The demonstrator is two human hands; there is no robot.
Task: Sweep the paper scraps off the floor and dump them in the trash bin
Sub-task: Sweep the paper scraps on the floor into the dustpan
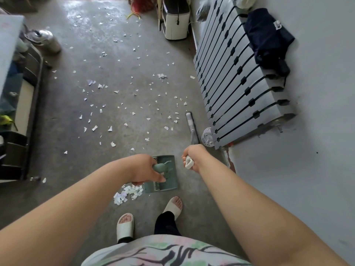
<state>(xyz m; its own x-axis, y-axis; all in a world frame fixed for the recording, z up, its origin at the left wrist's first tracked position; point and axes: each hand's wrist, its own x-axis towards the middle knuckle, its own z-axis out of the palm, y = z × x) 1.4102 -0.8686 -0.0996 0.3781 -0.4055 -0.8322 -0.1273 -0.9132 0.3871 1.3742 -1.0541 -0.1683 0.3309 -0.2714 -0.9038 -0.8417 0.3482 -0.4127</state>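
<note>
White paper scraps [115, 104] lie scattered over the grey concrete floor ahead of me. A swept pile of scraps [127, 193] sits just in front of my feet, beside the green dustpan [169, 181]. My left hand [146, 168] grips the dustpan's upright green handle. My right hand [194, 156] is closed around the white top of the broom handle; the broom head [190, 120] rests on the floor further ahead, near the radiator. A white bin with a dark lid [175, 18] stands at the far end by the wall.
A grey radiator [236, 83] runs along the right wall with a dark blue garment [269, 37] draped on it. A small white fan [207, 136] lies at its near end. A metal kettle [45, 40] and shelves [28, 89] line the left side.
</note>
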